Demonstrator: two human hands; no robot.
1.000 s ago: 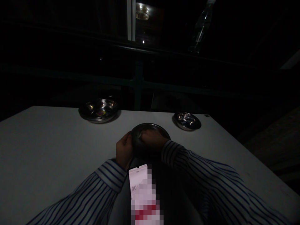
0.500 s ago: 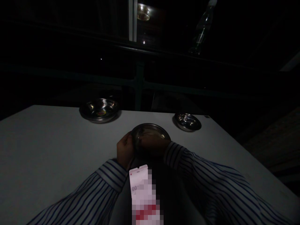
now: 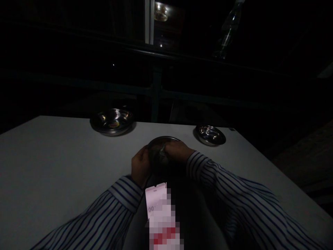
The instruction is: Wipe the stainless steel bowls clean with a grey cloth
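A metal bowl (image 3: 158, 139) is tilted towards me at the near middle of the table. My left hand (image 3: 140, 166) grips its left rim, thumb on the inside. Over the bowl's inner right side, my right hand (image 3: 178, 151) is closed on a small pale crumpled cloth (image 3: 163, 154), pressed against the inner wall or close to it. Darkness hides the bowl's lower part and most fingers of the right hand.
Stacked metal bowls (image 3: 111, 122) stand at the back left of the white table (image 3: 65, 156). A smaller metal bowl (image 3: 210, 134) is at the back right. A lit phone (image 3: 156, 196) lies below my hands. Beyond the table stands a clear bottle (image 3: 229, 31).
My right hand has moved up and slightly right inside the bowl, bringing the pale cloth into sight. My left hand keeps its grip on the rim. The view has shifted slightly.
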